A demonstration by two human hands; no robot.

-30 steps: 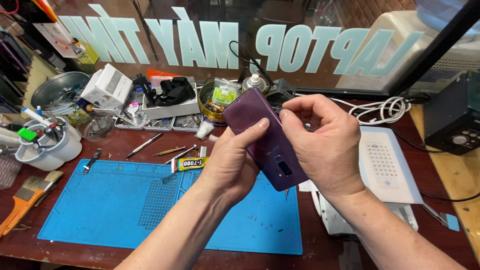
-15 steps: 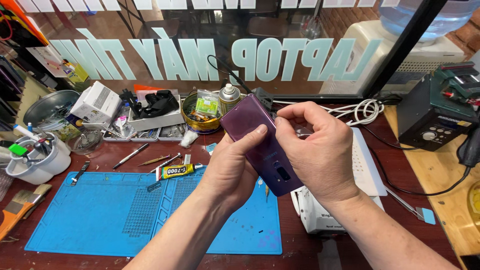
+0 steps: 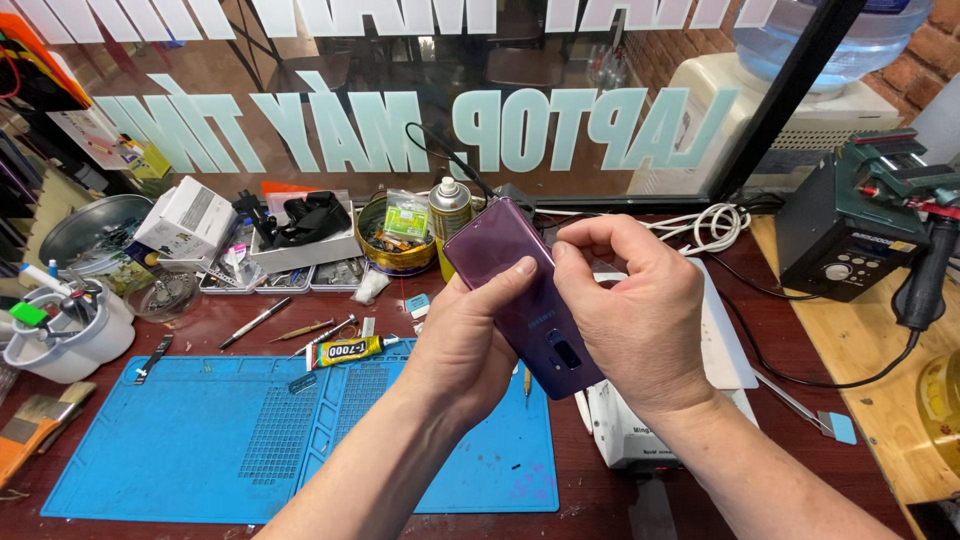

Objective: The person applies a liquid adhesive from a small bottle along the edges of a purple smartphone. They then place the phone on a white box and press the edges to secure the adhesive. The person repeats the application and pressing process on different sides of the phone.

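A purple smartphone [image 3: 515, 280] is held up above the workbench with its glossy back and camera facing me. My left hand [image 3: 465, 345] grips it from the left, the thumb lying across the back. My right hand [image 3: 640, 320] holds the right edge, fingers curled over the upper side. Below the hands lies a blue repair mat [image 3: 200, 440] on the dark red bench.
A glue tube [image 3: 350, 350], tweezers and small tools lie at the mat's far edge. Behind stand a spray can [image 3: 449, 215], a round tin of parts [image 3: 385, 240], small boxes and a white cup of tools [image 3: 65, 335]. A white device [image 3: 630, 430] and a soldering station [image 3: 845, 240] sit at right.
The view has shifted so the bench sits more to the left and lower. Both hands keep hold of the phone, which has tilted slightly.
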